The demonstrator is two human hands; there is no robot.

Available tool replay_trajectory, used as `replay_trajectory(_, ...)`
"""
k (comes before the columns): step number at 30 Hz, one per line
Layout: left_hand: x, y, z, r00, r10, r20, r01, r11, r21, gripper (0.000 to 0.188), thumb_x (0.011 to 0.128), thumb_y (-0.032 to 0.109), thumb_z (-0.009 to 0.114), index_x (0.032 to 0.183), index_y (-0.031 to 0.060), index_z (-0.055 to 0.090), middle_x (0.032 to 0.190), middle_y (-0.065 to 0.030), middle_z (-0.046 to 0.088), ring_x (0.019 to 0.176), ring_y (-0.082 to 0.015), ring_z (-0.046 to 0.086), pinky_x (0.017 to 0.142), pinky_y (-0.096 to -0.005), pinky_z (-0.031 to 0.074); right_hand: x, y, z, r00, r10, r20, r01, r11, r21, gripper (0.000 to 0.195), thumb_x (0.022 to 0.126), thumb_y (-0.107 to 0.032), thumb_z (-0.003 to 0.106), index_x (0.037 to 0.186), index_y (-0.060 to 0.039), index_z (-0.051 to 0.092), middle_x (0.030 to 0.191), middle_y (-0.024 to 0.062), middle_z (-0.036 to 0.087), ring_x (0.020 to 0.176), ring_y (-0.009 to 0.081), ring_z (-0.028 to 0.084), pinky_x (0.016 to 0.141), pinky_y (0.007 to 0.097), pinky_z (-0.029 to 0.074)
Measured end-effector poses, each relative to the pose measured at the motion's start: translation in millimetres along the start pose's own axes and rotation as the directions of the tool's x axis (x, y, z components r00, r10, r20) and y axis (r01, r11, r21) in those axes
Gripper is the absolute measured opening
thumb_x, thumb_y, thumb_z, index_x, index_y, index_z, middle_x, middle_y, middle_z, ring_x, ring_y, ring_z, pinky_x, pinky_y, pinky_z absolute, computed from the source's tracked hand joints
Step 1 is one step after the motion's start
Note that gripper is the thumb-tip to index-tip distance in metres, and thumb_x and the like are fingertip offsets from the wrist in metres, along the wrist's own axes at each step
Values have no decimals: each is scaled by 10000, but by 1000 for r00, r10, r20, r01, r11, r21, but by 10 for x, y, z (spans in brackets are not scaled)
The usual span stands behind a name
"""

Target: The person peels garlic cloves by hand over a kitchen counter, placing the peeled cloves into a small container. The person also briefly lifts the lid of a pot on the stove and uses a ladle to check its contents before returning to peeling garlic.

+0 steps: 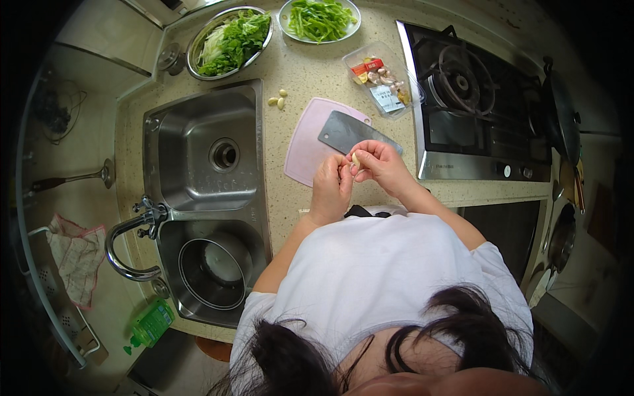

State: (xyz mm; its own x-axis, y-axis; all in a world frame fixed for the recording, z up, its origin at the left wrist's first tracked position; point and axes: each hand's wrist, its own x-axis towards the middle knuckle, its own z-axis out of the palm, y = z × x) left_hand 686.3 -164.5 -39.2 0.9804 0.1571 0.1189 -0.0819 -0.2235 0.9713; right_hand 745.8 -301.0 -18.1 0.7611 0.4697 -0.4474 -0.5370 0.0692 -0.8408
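My right hand pinches a pale garlic clove between thumb and fingers. Against it, my left hand has its fingertips closed at the clove's lower side; a bit of skin may be between them, too small to tell. Both hands are above the near edge of a pink cutting board. Across the board's right side lies a cleaver, its handle hidden or out of sight near my right hand. Several peeled garlic cloves rest on the speckled counter to the left of the board.
A plastic tray of unpeeled garlic stands beside the gas stove. Behind are a metal bowl of leafy greens and a plate of sliced green vegetable. Left is a double sink with a pot and faucet.
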Motion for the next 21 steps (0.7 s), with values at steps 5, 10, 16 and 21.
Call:
replay_trajectory(5,-65,-33,-35,967,-235,96,251,940,-231,52,815,-31,470,838,15,479,740,-52,525,575,-98,470,522,-240,400,28,21,-50,998,52,-37,-45,982,182,153,928,-155,506,966,-14,550,883,40,592,752,76,593,604,191,528)
replay_trajectory(10,21,63,-62,921,-356,158,372,686,-626,85,843,-27,418,823,41,464,720,-19,483,574,-60,442,496,-194,353,77,66,-148,999,-15,33,7,973,229,133,932,-134,496,1000,-30,542,875,30,576,748,57,568,536,153,452)
replay_trajectory(16,55,-161,-161,883,-393,256,453,572,-684,125,896,77,418,813,39,504,672,2,483,553,-51,432,459,-195,313,13,-19,38,999,10,-34,-4,988,156,121,932,-121,493,1010,-37,530,847,21,562,736,53,557,520,157,427)
replay_trajectory(21,36,-43,-82,967,-245,75,256,941,-223,211,930,166,474,796,20,548,625,-22,499,532,-87,417,471,-249,330,13,-32,115,1000,-9,25,6,993,121,120,939,-151,487,976,-42,525,813,22,554,688,55,545,508,164,418)
